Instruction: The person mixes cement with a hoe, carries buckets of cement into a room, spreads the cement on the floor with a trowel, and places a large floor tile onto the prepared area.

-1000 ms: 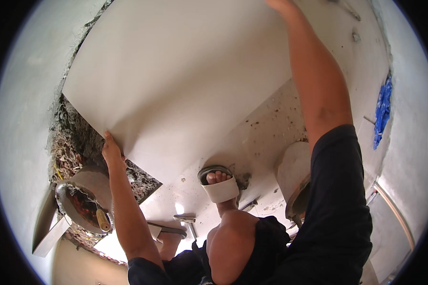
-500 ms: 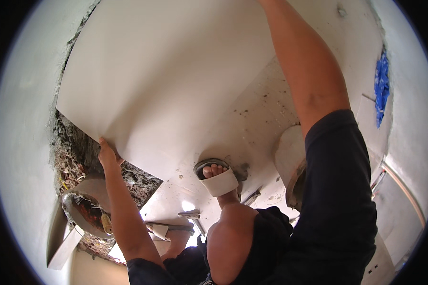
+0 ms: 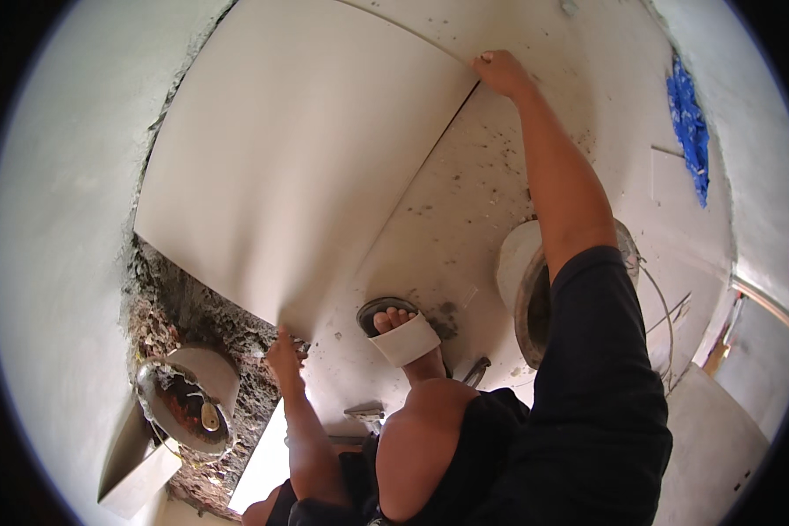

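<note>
A large, pale floor tile (image 3: pixel 298 167) lies over the floor ahead of me, its left edge close to the rough foot of the wall. My left hand (image 3: pixel 287 358) grips the near edge by its right corner, thumb on top and the other fingers lower down. At the far right corner, my right hand (image 3: pixel 502 74) is closed over the edge; its fingertips are partly hidden. Along the right side runs a thin dark gap between this tile and the speckled pale floor (image 3: pixel 465 193). Bare, rough mortar and soil (image 3: pixel 237 324) shows below the near edge.
A dirty bucket (image 3: pixel 210 373) with a wooden-handled tool in it stands at the left, beside a pale strip (image 3: pixel 140 482). Another bucket (image 3: pixel 522 263) is partly behind my right arm. My sandalled foot (image 3: pixel 401 331) rests near the tile. A blue sheet (image 3: pixel 689 131) lies along the right wall.
My left hand has slid right along the tile's near edge to its corner. The tile has come down, showing its right edge. My right hand has come into view at the far corner.
</note>
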`<state>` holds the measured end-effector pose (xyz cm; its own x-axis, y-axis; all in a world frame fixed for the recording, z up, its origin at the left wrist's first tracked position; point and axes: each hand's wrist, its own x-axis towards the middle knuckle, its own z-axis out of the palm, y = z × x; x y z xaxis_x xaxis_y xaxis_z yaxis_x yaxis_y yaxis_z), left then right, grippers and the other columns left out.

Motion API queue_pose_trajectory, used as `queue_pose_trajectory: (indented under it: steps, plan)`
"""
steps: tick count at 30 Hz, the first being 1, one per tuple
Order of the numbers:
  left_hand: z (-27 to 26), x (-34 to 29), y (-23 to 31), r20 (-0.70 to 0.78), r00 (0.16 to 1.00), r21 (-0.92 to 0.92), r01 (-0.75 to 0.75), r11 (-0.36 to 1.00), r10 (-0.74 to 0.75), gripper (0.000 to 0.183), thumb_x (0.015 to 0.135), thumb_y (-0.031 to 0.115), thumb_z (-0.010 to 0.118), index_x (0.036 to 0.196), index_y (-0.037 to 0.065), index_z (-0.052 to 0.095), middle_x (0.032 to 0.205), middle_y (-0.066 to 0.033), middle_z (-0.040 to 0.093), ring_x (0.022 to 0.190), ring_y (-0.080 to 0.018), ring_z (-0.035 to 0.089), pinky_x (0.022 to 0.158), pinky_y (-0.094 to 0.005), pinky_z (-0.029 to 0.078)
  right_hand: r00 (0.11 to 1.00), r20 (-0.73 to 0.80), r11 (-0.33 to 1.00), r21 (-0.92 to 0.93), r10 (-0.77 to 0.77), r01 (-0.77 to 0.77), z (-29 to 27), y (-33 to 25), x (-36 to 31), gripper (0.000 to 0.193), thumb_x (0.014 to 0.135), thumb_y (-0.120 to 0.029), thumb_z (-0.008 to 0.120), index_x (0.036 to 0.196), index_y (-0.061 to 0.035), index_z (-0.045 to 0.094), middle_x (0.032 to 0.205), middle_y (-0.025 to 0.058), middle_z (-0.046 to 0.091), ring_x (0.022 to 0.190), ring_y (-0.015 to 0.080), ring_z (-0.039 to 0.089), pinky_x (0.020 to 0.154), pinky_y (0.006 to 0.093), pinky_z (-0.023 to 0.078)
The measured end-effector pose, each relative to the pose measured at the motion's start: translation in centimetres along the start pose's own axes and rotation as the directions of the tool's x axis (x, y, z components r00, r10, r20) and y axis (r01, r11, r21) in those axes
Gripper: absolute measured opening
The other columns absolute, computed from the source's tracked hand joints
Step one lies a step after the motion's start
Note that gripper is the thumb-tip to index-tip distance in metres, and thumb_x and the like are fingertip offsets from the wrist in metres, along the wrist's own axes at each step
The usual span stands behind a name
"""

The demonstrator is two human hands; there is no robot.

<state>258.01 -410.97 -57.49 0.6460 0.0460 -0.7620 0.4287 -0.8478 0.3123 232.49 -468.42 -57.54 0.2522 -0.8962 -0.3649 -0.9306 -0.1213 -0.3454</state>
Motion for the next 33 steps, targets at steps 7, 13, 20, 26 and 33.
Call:
queue_pose_trajectory:
  steps: [7, 13, 20, 26, 33]
  plan:
    - [1.3, -0.9, -0.2, 0.056, 0.995, -0.018, -0.082, 0.996, 0.083, 0.053, 0.088, 0.048, 0.061, 0.081, -0.004, 0.064, 0.064, -0.0101, 0.062, 0.046, -0.0146, 0.058, 0.039, -0.0259, 0.038, 0.999, 0.029, 0.989, -0.144, 0.023, -0.018, 2.6, -1.8, 0.3, 0.057, 0.090, -0.048, 0.052, 0.127, -0.0052, 0.057, 0.134, 0.0151, 0.054, 0.120, 0.0333, 0.053, 0.099, 0.0465, 0.044]
    - [1.5, -0.8, -0.6, 0.005, 0.989, -0.093, -0.146, 0.985, 0.147, 0.047, 0.088, 0.042, 0.066, 0.070, -0.002, 0.059, 0.057, -0.0064, 0.054, 0.046, -0.0128, 0.053, 0.043, -0.0274, 0.040, 0.999, -0.020, 0.957, -0.287, 0.025, -0.030, 2.9, -2.9, -1.0, 0.064, 0.089, -0.052, 0.051, 0.131, -0.0036, 0.054, 0.133, 0.0165, 0.052, 0.121, 0.0316, 0.052, 0.100, 0.0458, 0.044]
    - [1.8, -0.9, -1.0, -0.059, 0.991, -0.133, -0.124, 0.983, 0.117, 0.047, 0.087, 0.040, 0.067, 0.068, -0.001, 0.058, 0.057, -0.0059, 0.053, 0.049, -0.0114, 0.049, 0.047, -0.0293, 0.041, 0.998, -0.057, 0.944, -0.328, 0.013, -0.031, 4.0, -1.9, -1.5, 0.070, 0.090, -0.054, 0.050, 0.135, -0.0017, 0.048, 0.139, 0.0171, 0.047, 0.127, 0.0317, 0.047, 0.102, 0.0462, 0.042]
    - [1.7, -0.2, -2.2, -0.143, 0.973, -0.014, -0.185, 0.983, 0.182, 0.052, 0.086, 0.041, 0.069, 0.065, -0.004, 0.055, 0.054, -0.0071, 0.052, 0.051, -0.0148, 0.049, 0.046, -0.0342, 0.041, 0.999, -0.044, 0.917, -0.398, 0.009, -0.026, 4.3, -1.3, -1.9, 0.069, 0.096, -0.054, 0.044, 0.142, -0.0025, 0.039, 0.146, 0.0161, 0.040, 0.135, 0.0301, 0.038, 0.111, 0.0441, 0.031]
    - [2.4, 0.9, -3.6, -0.147, 0.970, -0.055, -0.203, 0.978, 0.194, 0.053, 0.085, 0.046, 0.066, 0.067, -0.004, 0.058, 0.059, -0.0141, 0.055, 0.059, -0.0206, 0.053, 0.058, -0.0395, 0.044, 0.994, -0.014, 0.960, -0.258, 0.107, -0.107, 3.7, -2.0, -1.0, 0.077, 0.089, -0.060, 0.051, 0.135, 0.0013, 0.046, 0.135, 0.0191, 0.050, 0.125, 0.0326, 0.049, 0.102, 0.0466, 0.040]
